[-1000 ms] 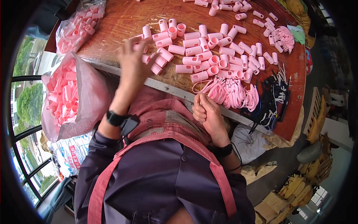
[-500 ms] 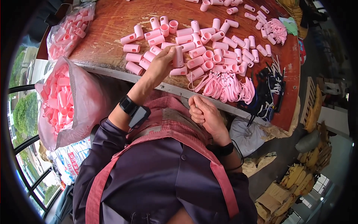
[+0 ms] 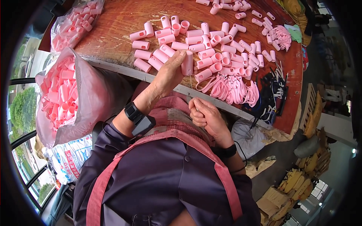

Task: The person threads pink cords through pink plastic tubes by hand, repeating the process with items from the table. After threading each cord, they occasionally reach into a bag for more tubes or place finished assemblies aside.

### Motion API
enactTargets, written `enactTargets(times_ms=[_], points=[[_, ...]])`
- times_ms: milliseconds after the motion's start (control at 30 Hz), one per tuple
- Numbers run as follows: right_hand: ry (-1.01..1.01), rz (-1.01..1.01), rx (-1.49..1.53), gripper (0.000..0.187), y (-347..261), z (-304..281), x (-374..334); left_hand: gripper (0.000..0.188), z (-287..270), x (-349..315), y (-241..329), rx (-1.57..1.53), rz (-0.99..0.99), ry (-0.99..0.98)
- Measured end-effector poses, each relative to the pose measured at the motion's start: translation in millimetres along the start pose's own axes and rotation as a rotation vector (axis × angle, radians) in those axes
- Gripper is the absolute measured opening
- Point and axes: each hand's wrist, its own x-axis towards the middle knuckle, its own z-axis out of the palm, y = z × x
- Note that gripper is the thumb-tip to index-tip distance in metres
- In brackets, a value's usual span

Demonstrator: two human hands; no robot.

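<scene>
My left hand [image 3: 169, 75] grips a short pink plastic tube [image 3: 187, 63] between thumb and fingers, holding it upright over the table's near edge. From the tube's lower end a thin pale strand [image 3: 190, 81] runs down toward me. Below and to the right, my right hand [image 3: 206, 117] is closed in front of my apron, its thumb pressed on curled fingers; what it pinches is too small to make out. Beyond both hands lie many similar pink tubes [image 3: 164, 55], some with an oval slot. Bundled pink cords [image 3: 230, 89] rest at the table edge, right of the held tube.
The wooden table [image 3: 117, 37] has a pale front edge. A large open bag of pink pieces [image 3: 60, 94] stands at its left, with another plastic bag [image 3: 75, 24] behind. Dark and white cords [image 3: 273, 90] lie at the right, more tubes [image 3: 269, 28] farther back.
The view has shifted a little, so the table contents sit slightly farther right. My left hand still holds the tube, and the pale strand below it now shows. My right hand stays closed.
</scene>
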Motion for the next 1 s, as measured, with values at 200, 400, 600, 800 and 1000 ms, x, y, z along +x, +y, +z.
enactTargets(times_ms=[200, 400, 600, 800, 1000], points=[[0.034, -0.086, 0.077, 0.026, 2.8, -0.7, -0.4, 0.029, 0.4, 1.6, -18.2, 0.175, 0.053, -0.113], [0.056, -0.165, 0.102, 0.025, 4.8, -20.5, -2.1, 0.031, 17.3, -5.0, -36.9, 0.376, -0.06, -0.167], [0.201, -0.259, 0.112, 0.026, -5.8, -42.0, -16.3, 0.029, 43.8, 5.2, -55.1, 0.732, -0.108, -0.219], [0.283, -0.367, 0.12, 0.027, -16.0, -61.1, -32.5, 0.03, 21.9, 43.3, -90.2, 2.109, 0.611, -0.212], [0.344, -0.42, 0.071, 0.025, -15.9, -74.4, -33.7, 0.02, 20.6, 45.6, -93.7, 1.978, 0.671, -0.099]])
